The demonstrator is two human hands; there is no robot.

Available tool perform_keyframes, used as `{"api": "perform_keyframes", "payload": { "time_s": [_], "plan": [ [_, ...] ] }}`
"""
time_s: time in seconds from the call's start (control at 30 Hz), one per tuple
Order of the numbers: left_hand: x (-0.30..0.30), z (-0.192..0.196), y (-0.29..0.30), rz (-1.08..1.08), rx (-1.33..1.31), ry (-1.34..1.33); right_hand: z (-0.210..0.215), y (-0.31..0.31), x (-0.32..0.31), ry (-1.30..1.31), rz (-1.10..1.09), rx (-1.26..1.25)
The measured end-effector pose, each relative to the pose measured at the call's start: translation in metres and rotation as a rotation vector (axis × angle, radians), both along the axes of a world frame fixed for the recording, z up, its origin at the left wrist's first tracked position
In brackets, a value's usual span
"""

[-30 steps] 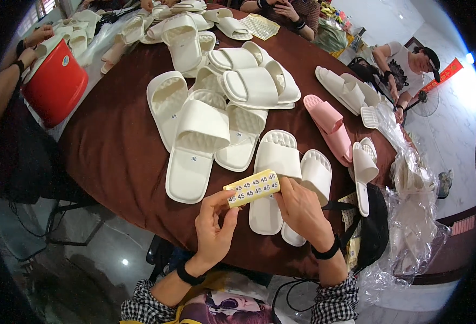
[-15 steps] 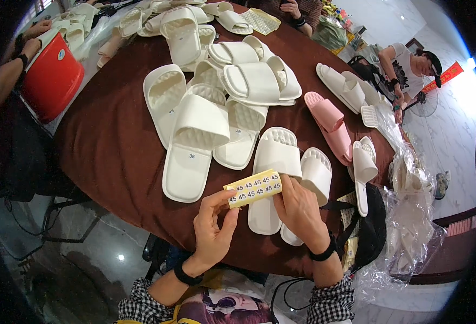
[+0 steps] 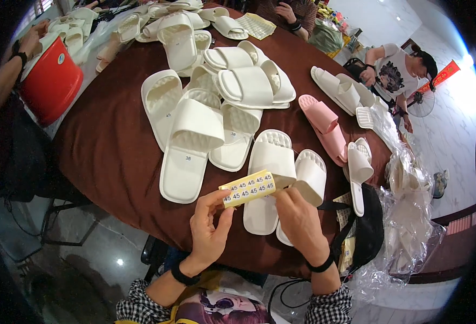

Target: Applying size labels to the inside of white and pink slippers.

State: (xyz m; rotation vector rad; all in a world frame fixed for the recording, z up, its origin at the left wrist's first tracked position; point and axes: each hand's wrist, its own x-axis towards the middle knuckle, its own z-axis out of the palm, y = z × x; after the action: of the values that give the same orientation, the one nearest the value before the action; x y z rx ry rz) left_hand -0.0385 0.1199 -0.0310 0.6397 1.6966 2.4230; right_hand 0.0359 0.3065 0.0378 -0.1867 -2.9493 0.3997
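My left hand (image 3: 212,224) pinches the left end of a folded yellow-backed sticker sheet (image 3: 249,189), printed with rows of small white labels. Just off the sheet's right end is my right hand (image 3: 301,218), its fingers bent and pressed together; anything between the fingertips is too small to make out. Beneath both hands lies a pair of white slippers, the left slipper (image 3: 260,216) partly covered by the sheet and the right slipper (image 3: 310,175) partly behind my right hand. Beyond them, a white slipper (image 3: 181,175) with a small label on its insole leans across others.
More white slippers (image 3: 246,86) are heaped on the brown-covered table (image 3: 108,140). Pink slippers (image 3: 324,129) lie to the right, near a black bag (image 3: 370,232) and clear plastic wrap (image 3: 410,227). A red stool (image 3: 52,81) stands left. Other people sit or stand around the table.
My right hand has drawn off the sheet's right end and turned, its fingers now bunched. My left hand still holds the sheet. The person at the far right has shifted posture.
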Motion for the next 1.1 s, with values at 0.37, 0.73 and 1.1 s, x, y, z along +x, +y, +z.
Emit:
{"api": "perform_keyframes", "payload": {
  "time_s": [0.37, 0.73, 1.1],
  "plan": [
    [-0.004, 0.012, -0.004, -0.139, 0.040, -0.135, -0.013, -0.021, 0.019, 0.065, 0.069, 0.348],
    [-0.005, 0.012, -0.003, -0.068, -0.081, -0.109, -0.013, -0.019, 0.013, 0.052, 0.060, 0.296],
    [0.000, 0.009, -0.004, -0.032, -0.081, -0.139, -0.013, -0.022, 0.018, 0.040, 0.025, 0.215]
  ]
}}
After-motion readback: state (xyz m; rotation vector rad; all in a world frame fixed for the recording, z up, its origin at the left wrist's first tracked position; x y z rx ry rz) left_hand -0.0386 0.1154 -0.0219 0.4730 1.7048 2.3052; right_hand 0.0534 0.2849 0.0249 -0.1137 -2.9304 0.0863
